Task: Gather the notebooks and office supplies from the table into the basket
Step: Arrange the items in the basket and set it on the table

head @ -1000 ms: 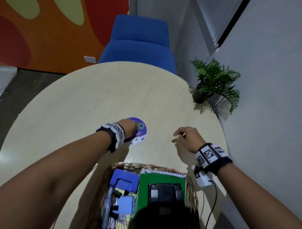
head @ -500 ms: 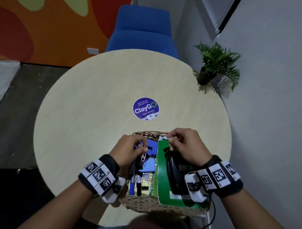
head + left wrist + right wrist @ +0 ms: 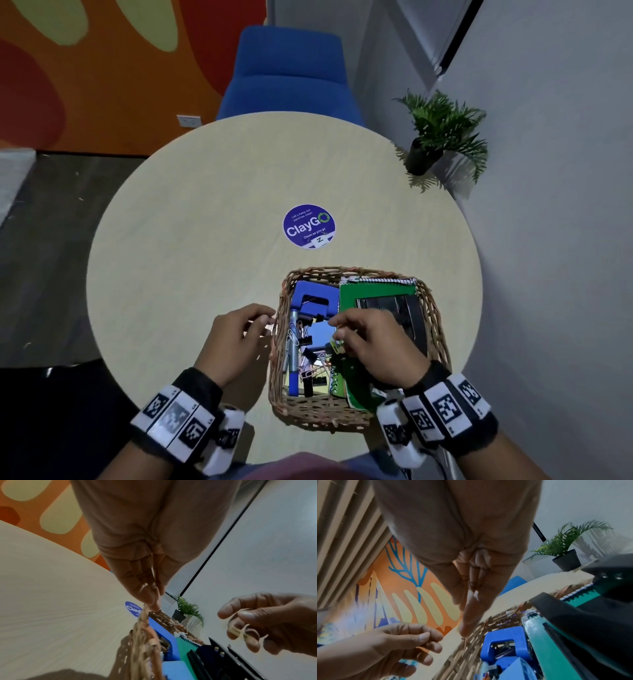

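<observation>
A wicker basket [image 3: 308, 416] stands on the near right part of the round table [image 3: 171, 257]. It holds a green spiral notebook [image 3: 376, 291] with a black device [image 3: 407, 308] on top. Also inside are a blue punch [image 3: 315, 298], a blue marker [image 3: 294, 370], binder clips [image 3: 306, 341] and paper clips [image 3: 291, 337]. My right hand [image 3: 370, 339] hovers over the basket's middle with beige rubber bands [image 3: 240, 633] looped in its curled fingers. My left hand [image 3: 246, 329] sits just outside the left rim, fingers curled with thumb on forefinger, and I see nothing in it.
A purple round sticker [image 3: 309, 226] is stuck flat on the table beyond the basket. A blue chair [image 3: 287, 72] stands behind the far table edge. A potted plant [image 3: 442, 137] sits by the grey wall on the right.
Both hands came back from the sticker area to the basket. The paper clip my left hand held half a second ago has left it, and that hand moved out past the left rim.
</observation>
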### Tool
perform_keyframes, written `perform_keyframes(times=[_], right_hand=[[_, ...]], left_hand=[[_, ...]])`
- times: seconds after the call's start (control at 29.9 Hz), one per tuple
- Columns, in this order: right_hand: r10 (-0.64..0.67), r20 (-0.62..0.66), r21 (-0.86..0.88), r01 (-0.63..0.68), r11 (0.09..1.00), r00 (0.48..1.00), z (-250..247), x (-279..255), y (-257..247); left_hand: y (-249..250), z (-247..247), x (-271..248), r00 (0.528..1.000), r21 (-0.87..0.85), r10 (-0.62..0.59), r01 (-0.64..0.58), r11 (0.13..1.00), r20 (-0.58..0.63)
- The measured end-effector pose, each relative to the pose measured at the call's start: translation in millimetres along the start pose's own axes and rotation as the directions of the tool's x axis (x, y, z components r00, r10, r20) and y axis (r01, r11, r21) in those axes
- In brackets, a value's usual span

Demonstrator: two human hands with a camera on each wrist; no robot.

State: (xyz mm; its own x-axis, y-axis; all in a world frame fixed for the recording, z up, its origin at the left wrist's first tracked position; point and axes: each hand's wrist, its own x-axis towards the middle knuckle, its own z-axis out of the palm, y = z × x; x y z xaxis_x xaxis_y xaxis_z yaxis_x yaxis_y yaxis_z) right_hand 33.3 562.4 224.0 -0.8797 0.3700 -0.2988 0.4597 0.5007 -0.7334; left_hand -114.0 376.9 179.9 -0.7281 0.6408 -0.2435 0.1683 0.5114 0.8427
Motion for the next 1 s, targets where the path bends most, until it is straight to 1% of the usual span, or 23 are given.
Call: perform_keyframes(times=[0.07,0.1,0.13,0.17,0.2,0.27,0.3,0.33,0.37,0.4,0.43,0.47,0.5,0.57,0.64,0.7,0.77,0.84,0.87,1.0], right_hand=[[0.018,-0.014,-0.101,-0.02,0.995,1.0,-2,0,6],[0.022,-0.065,-0.141,-0.031,0.99,0.998,-6,0,10],[0.024,-0.147,-0.155,-0.047,0.987,0.989,-13,-1,14],[0.026,-0.252,-0.125,-0.059,0.99,0.967,-22,-2,23],[0.05,-0.355,-0.072,-0.081,0.994,0.934,-33,-5,30],[0.127,-0.537,0.008,-0.146,0.989,0.834,-51,-13,53],[0.186,-0.591,0.037,-0.204,0.978,0.785,-57,-17,70],[0.282,-0.589,0.088,-0.286,0.954,0.758,-61,-22,85],[0.399,-0.527,0.144,-0.384,0.912,0.75,-62,-27,101],[0.519,-0.413,0.202,-0.48,0.854,0.749,-61,-32,114],[0.611,-0.286,0.263,-0.552,0.791,0.738,-57,-36,122],[0.662,-0.168,0.307,-0.599,0.74,0.731,-52,-41,127],[0.673,-0.076,0.339,-0.616,0.712,0.736,-48,-44,129],[0.655,0.021,0.362,-0.617,0.699,0.755,-45,-49,126],[0.643,0.044,0.407,-0.602,0.688,0.764,-46,-51,123],[0.64,0.06,0.448,-0.594,0.668,0.766,-50,-52,123],[0.633,0.06,0.445,-0.588,0.675,0.772,-54,-51,127],[0.616,0.062,0.427,-0.578,0.695,0.786,-55,-50,133],[0.611,0.067,0.424,-0.577,0.698,0.788,-55,-49,136],[0.601,0.064,0.441,-0.563,0.699,0.797,-52,-47,144]], left_hand=[[-9,-2,-5,0.999,-0.015,-0.032,0.032,0.999,-0.004],[-13,-3,-8,0.999,-0.016,-0.045,0.045,0.999,0.011],[-19,-2,-10,0.998,-0.016,-0.061,0.062,0.998,0.029],[-24,-1,-14,0.994,-0.028,-0.094,0.096,0.995,0.063],[-29,0,-18,0.984,-0.055,-0.134,0.141,0.989,0.114],[-42,5,-23,0.95,-0.132,-0.189,0.226,0.965,0.247],[-47,8,-23,0.924,-0.16,-0.209,0.271,0.949,0.321],[-52,12,-22,0.898,-0.188,-0.219,0.307,0.933,0.381],[-52,15,-21,0.872,-0.22,-0.226,0.345,0.912,0.433],[-49,16,-19,0.847,-0.256,-0.231,0.387,0.886,0.479],[-46,17,-17,0.824,-0.281,-0.229,0.417,0.864,0.518],[-42,19,-14,0.806,-0.296,-0.221,0.435,0.85,0.548],[-37,20,-11,0.784,-0.305,-0.221,0.461,0.833,0.581],[-32,25,-7,0.734,-0.321,-0.213,0.514,0.796,0.645],[-33,28,-4,0.706,-0.298,-0.205,0.519,0.801,0.678],[-40,31,2,0.698,-0.283,-0.208,0.518,0.807,0.685],[-46,31,8,0.685,-0.237,-0.203,0.491,0.838,0.7],[-50,32,14,0.675,-0.196,-0.229,0.492,0.849,0.702],[-46,33,16,0.678,-0.175,-0.252,0.495,0.851,0.691],[-23,28,31,0.732,-0.1,-0.282,0.43,0.897,0.62]])
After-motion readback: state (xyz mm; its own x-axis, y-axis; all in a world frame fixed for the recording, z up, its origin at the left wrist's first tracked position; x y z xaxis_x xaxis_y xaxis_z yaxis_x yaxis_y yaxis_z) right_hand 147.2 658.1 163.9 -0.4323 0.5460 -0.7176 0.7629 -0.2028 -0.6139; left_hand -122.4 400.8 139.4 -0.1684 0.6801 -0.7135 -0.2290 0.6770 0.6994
